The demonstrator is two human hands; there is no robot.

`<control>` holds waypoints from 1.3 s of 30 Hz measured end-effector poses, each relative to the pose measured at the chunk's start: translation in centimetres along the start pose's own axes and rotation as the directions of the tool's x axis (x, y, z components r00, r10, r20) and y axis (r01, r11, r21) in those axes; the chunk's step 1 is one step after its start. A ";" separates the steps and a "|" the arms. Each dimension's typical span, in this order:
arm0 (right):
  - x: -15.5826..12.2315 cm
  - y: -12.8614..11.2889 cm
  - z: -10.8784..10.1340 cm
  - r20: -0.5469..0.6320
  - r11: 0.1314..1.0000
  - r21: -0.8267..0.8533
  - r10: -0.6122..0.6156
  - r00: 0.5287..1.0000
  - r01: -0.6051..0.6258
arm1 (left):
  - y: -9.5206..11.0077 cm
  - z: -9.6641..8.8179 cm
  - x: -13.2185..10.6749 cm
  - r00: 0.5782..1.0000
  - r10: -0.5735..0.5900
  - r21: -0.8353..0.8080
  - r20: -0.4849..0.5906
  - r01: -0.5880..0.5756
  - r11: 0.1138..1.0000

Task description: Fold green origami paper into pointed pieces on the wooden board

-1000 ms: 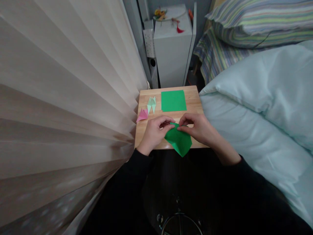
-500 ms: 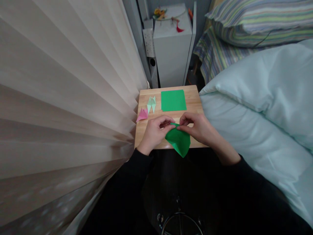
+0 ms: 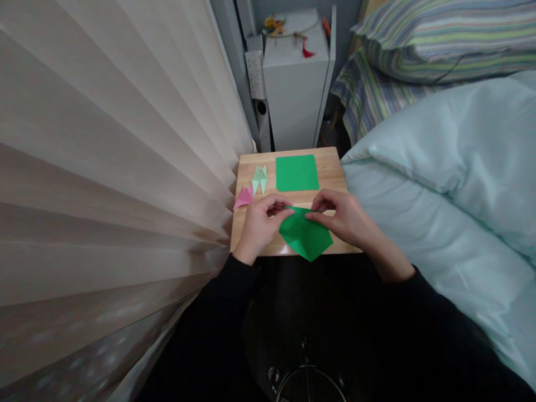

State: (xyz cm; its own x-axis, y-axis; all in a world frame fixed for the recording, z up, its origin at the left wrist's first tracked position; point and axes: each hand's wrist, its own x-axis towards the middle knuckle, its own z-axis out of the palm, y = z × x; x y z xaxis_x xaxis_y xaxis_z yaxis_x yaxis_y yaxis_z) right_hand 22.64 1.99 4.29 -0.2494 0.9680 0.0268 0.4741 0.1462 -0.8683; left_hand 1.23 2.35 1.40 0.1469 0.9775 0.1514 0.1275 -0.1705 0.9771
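A creased sheet of green origami paper (image 3: 307, 234) hangs between my hands, its lower corner reaching past the table's near edge. My left hand (image 3: 264, 223) pinches its upper left edge between thumb and fingers. At the upper right edge, my right hand (image 3: 339, 216) grips it the same way. Beyond the hands lies a flat green square of paper (image 3: 297, 173). To the left of that square are a pale green folded paper piece (image 3: 259, 179) and a pink folded paper piece (image 3: 244, 196).
The small wooden table (image 3: 329, 162) stands between a pleated curtain (image 3: 167, 167) on the left and a bed with a pale blue quilt (image 3: 419, 195) on the right. Behind it is a white cabinet (image 3: 295, 100) with small ornaments on top. A round metal stool base (image 3: 309, 368) shows below.
My hands have moved a little apart, the left one leftward. The green sheet between them has opened out wider and flatter, and its lower corner has risen slightly.
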 end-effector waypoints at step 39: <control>-0.4 -0.4 0.4 -0.026 0.993 0.081 -0.085 0.996 0.087 | 1.1 0.4 -0.2 0.996 -0.071 -0.157 0.062 0.080 0.984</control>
State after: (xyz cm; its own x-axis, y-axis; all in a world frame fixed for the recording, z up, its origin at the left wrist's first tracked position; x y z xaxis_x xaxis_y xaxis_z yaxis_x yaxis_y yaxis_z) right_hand 22.22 1.44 4.44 -0.2669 0.9570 0.1137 0.3805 0.2130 -0.8999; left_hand 1.77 1.95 2.38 0.1979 0.9776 0.0718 -0.0167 -0.0699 0.9974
